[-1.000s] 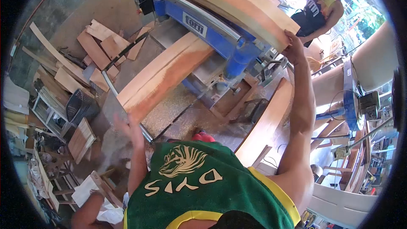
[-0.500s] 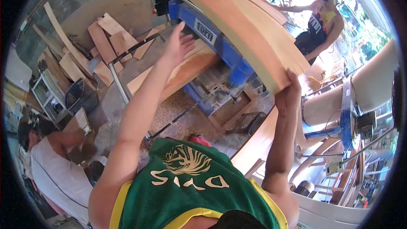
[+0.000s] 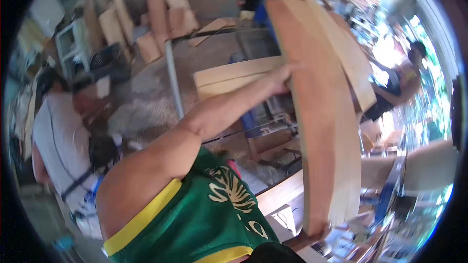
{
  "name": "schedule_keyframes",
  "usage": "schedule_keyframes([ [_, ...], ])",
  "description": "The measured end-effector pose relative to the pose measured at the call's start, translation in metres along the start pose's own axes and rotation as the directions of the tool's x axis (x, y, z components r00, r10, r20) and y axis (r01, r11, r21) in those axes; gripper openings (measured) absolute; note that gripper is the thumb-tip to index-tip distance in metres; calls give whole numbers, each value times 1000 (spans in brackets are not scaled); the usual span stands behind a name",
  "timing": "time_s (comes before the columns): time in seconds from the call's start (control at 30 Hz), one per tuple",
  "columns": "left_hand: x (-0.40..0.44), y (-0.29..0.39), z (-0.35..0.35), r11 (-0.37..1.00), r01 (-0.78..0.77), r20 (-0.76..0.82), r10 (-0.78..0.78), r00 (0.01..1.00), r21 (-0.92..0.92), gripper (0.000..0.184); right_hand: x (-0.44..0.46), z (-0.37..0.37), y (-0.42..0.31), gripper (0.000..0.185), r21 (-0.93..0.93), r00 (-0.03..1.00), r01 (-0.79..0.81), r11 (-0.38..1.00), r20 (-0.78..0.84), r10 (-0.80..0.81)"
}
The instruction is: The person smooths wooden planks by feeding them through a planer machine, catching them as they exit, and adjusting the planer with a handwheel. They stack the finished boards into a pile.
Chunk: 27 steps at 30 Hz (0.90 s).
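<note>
Seen from the head camera, the long board (image 3: pixel 319 117) stretches in front of the wearer, its far end up by the blue machine (image 3: pixel 247 122) and its near end low beside the wearer's green jersey (image 3: pixel 229 214). Its left long edge faces the more open side: floor (image 3: pixel 151 80) strewn with shavings shows there, with a metal bar (image 3: pixel 173 78) and a shorter pale board (image 3: pixel 231 75) cutting across it. There's little room along the upper right edge, where a second board (image 3: pixel 351 61) sits right alongside, and a co-worker (image 3: pixel 404 80) in a dark cap is just past that. Over on the far left, well apart from the board, a person in a white shirt (image 3: pixel 63 136) bends down.

The left arm reaches out across the body, nearly straight, and the left hand (image 3: pixel 282 79) grips the board's left edge, fingers lapping onto the face, though blur softens them. The right hand (image 3: pixel 309 238) is down at the near end, mostly hidden and smeared; whether it's closed on the wood, I can't tell.
</note>
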<state>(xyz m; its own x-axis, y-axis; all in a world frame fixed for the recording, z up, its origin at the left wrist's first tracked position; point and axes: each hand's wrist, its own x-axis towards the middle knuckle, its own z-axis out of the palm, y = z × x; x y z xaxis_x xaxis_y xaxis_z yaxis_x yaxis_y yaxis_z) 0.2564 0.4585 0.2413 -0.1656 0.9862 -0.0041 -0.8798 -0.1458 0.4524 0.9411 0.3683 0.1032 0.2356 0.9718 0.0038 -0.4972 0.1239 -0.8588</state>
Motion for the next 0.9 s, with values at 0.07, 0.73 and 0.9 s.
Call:
schedule_keyframes([
  [0.07, -52, -5, -5, 1000, 20, -41, -20, 999, 5, 40, -31, 88, -2, 69, -156, 1000, -28, 987, -12, 26],
  [0.73, -302, 31, -121, 905, -416, -475, 327, 817, -93, 56, -10, 290, 48, 58, -325, 850, -360, 874, 272, 451],
  [0.9, -321, 26, -142, 890, -450, -560, 338, 756, -71, 57, -10, 324, 69, 55, -340, 782, -449, 826, 299, 548],
])
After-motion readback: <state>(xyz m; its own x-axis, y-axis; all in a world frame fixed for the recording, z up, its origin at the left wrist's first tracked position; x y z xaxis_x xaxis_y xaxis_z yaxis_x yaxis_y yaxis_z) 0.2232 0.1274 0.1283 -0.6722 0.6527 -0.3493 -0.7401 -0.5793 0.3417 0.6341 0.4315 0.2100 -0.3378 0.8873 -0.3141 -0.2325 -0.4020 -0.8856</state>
